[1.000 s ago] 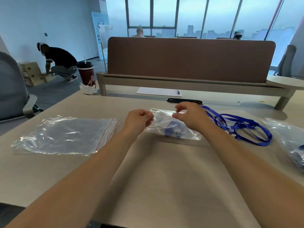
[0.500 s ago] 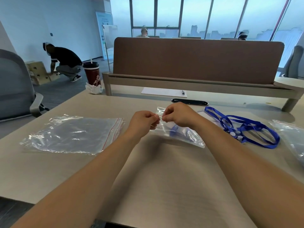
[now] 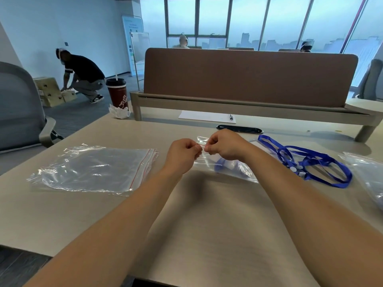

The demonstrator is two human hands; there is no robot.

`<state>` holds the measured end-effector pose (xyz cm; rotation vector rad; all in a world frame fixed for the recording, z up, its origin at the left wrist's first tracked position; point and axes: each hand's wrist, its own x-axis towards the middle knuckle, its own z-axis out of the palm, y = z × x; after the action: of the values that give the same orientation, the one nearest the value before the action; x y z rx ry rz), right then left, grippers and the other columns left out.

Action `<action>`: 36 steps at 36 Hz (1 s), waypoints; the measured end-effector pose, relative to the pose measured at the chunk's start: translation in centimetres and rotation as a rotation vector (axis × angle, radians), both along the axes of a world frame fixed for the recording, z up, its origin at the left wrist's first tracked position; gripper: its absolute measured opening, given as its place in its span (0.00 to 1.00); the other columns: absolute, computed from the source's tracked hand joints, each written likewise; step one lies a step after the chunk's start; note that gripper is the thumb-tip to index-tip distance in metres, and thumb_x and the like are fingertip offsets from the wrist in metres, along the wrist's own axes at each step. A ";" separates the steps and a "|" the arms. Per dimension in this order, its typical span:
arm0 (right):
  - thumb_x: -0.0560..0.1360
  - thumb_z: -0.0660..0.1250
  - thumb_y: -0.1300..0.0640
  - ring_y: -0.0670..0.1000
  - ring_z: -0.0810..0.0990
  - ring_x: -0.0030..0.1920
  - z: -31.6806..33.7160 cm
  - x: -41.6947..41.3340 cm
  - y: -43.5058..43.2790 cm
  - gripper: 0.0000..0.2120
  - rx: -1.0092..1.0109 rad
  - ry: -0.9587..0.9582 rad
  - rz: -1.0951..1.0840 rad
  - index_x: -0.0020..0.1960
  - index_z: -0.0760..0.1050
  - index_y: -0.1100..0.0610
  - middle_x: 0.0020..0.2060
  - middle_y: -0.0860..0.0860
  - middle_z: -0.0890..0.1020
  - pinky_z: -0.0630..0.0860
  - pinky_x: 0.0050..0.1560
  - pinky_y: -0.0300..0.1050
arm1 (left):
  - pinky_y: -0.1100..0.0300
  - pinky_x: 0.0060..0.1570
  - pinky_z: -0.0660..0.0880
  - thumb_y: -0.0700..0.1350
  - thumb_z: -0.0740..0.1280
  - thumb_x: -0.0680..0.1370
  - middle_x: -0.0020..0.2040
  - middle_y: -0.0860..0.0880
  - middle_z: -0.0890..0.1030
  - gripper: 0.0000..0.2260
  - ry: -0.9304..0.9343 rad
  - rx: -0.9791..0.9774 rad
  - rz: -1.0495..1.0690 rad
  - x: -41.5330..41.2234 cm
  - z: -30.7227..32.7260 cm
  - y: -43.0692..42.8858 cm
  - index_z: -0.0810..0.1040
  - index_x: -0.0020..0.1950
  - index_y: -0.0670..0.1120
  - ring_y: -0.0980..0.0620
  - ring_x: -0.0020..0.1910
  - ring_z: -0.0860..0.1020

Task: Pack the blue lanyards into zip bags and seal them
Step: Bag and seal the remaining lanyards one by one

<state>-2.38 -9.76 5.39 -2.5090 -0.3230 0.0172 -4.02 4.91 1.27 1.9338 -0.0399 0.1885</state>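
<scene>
A clear zip bag with a folded blue lanyard inside lies on the desk at the centre. My left hand and my right hand both pinch its red zip strip, fingertips almost touching near the strip's left end. Loose blue lanyards lie tangled on the desk to the right of my right forearm. A stack of empty zip bags with red strips lies flat to the left. Another filled bag shows at the right edge.
A brown divider panel closes the desk's far side. Below it lie a white sheet with a pen and a black cable slot. A dark red cup stands far left. A grey chair is left; a person crouches beyond.
My right hand has slid left along the zip strip toward my left hand, from well apart to nearly touching. The bag stays on the desk.
</scene>
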 end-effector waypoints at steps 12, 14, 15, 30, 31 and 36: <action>0.80 0.67 0.57 0.49 0.79 0.44 0.6 -1.5 -4.0 0.09 -0.167 0.016 -0.047 0.55 0.83 0.60 0.48 0.53 0.84 0.72 0.47 0.43 | 0.57 0.45 0.80 0.39 0.65 0.81 0.39 0.44 0.81 0.09 0.037 -0.138 0.087 0.5 -0.4 0.8 0.82 0.45 0.40 0.50 0.37 0.78; 0.80 0.66 0.57 0.48 0.77 0.43 0.5 -1.8 -4.3 0.09 -0.172 0.013 -0.059 0.56 0.82 0.60 0.47 0.52 0.83 0.71 0.47 0.43 | 0.58 0.44 0.79 0.39 0.64 0.82 0.39 0.44 0.81 0.09 0.022 -0.107 0.081 0.4 -0.4 0.5 0.82 0.45 0.38 0.50 0.36 0.78; 0.80 0.66 0.58 0.48 0.77 0.43 0.5 -1.9 -4.4 0.09 -0.179 0.007 -0.063 0.56 0.82 0.60 0.47 0.51 0.82 0.71 0.47 0.43 | 0.59 0.43 0.79 0.39 0.64 0.82 0.39 0.43 0.82 0.09 0.019 -0.082 0.076 0.4 -0.4 0.4 0.82 0.45 0.38 0.50 0.36 0.78; 0.78 0.69 0.57 0.52 0.79 0.48 0.3 -2.1 -4.2 0.06 -0.228 -0.005 -0.010 0.54 0.81 0.56 0.47 0.51 0.82 0.76 0.51 0.44 | 0.59 0.50 0.72 0.51 0.71 0.78 0.53 0.50 0.80 0.12 -0.008 0.589 -0.144 1.2 1.9 -1.7 0.83 0.58 0.47 0.50 0.49 0.77; 0.78 0.69 0.57 0.51 0.79 0.48 0.4 -2.2 -4.1 0.06 -0.229 -0.010 -0.008 0.54 0.81 0.55 0.47 0.51 0.82 0.76 0.50 0.43 | 0.59 0.49 0.72 0.49 0.70 0.78 0.53 0.48 0.82 0.11 -0.006 0.599 -0.154 1.2 2.0 -1.8 0.83 0.57 0.46 0.50 0.48 0.77; 0.79 0.68 0.57 0.52 0.79 0.49 0.4 -2.3 -4.3 0.08 -0.227 -0.002 -0.014 0.56 0.81 0.57 0.49 0.51 0.82 0.75 0.51 0.42 | 0.60 0.48 0.71 0.46 0.69 0.79 0.51 0.47 0.82 0.09 -0.040 0.624 -0.181 1.3 1.9 -2.0 0.83 0.56 0.45 0.49 0.46 0.77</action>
<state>-4.72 -14.10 5.84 -2.7358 -0.3193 0.0480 -2.74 2.90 3.17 2.5313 -0.3330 0.0983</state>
